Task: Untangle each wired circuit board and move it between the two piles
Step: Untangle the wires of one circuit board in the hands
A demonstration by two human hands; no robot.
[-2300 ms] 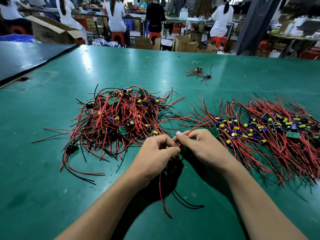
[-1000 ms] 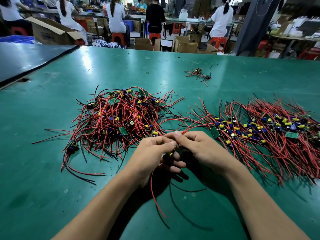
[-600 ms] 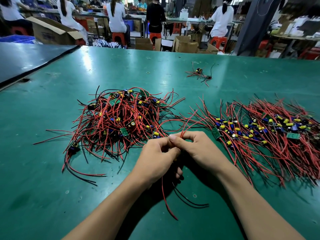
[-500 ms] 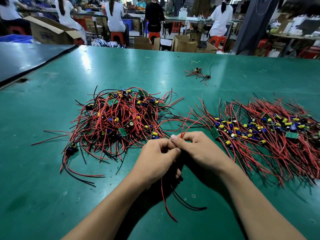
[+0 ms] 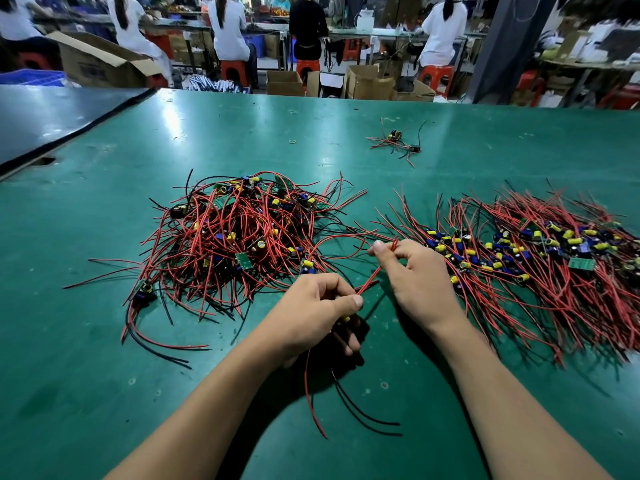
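My left hand [image 5: 313,313] grips a small wired circuit board [image 5: 346,322], mostly hidden under its fingers, just above the green table [image 5: 86,393]. Red and black wires [image 5: 332,400] hang from it toward me. My right hand [image 5: 414,275] pinches one red wire [image 5: 372,276] of that board between thumb and forefinger, stretched taut between both hands. A tangled pile [image 5: 239,237] of red-wired boards lies at the left. A flatter, spread pile [image 5: 540,258] of boards lies at the right.
Two loose wired boards [image 5: 396,143] lie farther back on the table, with a small rubber band [image 5: 293,141] to their left. A darker table [image 5: 52,116] adjoins at the far left. Seated people, stools and cardboard boxes [image 5: 97,64] fill the background.
My hands were pressed together over the board. Now my right hand has pulled up and to the right, drawing one red wire straight, while my left hand stays low with the board.
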